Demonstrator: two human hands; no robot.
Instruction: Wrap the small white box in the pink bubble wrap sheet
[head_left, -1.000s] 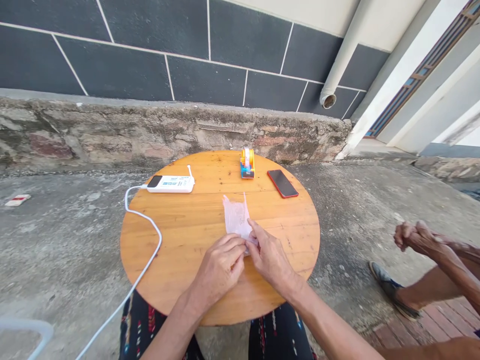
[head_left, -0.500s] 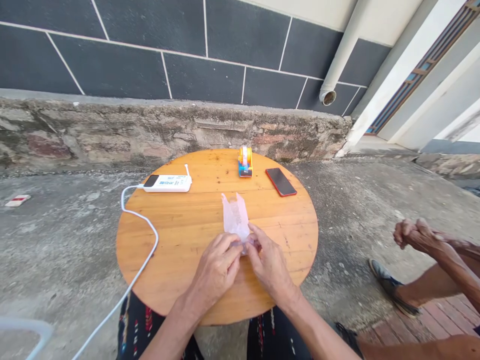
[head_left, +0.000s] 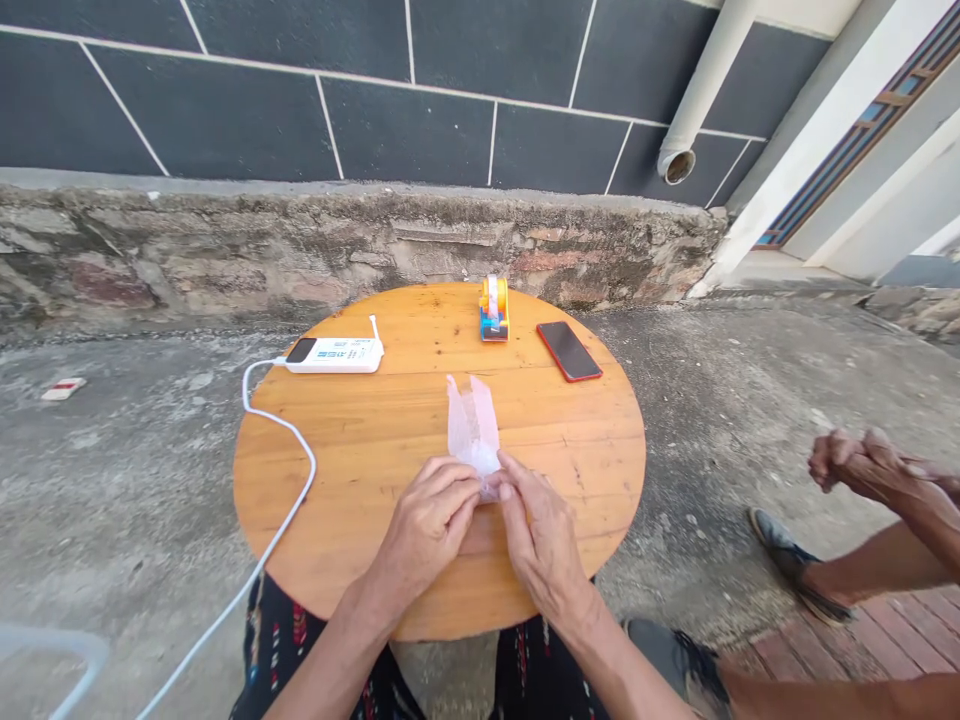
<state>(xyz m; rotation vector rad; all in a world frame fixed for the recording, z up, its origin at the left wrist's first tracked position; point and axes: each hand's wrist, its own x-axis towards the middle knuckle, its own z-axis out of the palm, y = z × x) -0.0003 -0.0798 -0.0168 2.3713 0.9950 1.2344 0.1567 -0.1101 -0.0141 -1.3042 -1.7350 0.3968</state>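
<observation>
A thin, pale pink plastic bag [head_left: 474, 425] lies on the round wooden table [head_left: 360, 430], its two handle loops pointing away from me. The near end of the bag is bunched between my hands. My left hand [head_left: 431, 515] pinches that end from the left, its fingers bent together. From the right, my right hand [head_left: 541, 530] grips the same end with thumb and fingers. What lies under the fingertips is partly hidden.
Behind the bag stands a yellow and blue tape dispenser [head_left: 493, 310]. A red-edged phone [head_left: 568, 351] lies right of it. At left is a white device [head_left: 335, 355] with a white cable [head_left: 306, 440]. Another person's clasped hands [head_left: 874, 465] show at right.
My right hand's thumb and fingers have drawn closer together on the bag's near end. The left hand stays on it. The whole view has shifted slightly.
</observation>
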